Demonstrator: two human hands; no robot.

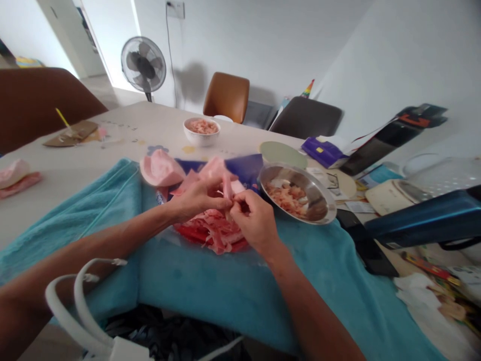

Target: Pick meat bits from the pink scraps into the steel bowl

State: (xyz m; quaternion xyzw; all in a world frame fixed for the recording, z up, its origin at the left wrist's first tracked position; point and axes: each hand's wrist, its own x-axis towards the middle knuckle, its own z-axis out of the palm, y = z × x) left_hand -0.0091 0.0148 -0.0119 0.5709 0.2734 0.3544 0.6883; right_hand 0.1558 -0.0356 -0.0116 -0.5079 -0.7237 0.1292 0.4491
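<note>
My left hand (199, 198) and my right hand (257, 220) meet over the towel, both closed on a pale pink pomelo segment (227, 185), its lower part hidden by my fingers. Directly below lies a heap of torn pink membrane (214, 228) on something red. Thick pink rind (161, 168) rests behind my left hand, with more pink pieces beside it. To the right of my right hand, a steel bowl (323, 208) holds peeled pulp (287, 198). A white bowl (202, 139) farther back is heaped with similar pulp.
A teal towel (180, 281) covers the near table edge. Along the right are a blue bottle (424, 215), a dark phone (370, 250), a purple packet (323, 150) and crumpled tissue (424, 306). A green disc (283, 154) lies behind the steel bowl. White cables (82, 311) hang near my left forearm.
</note>
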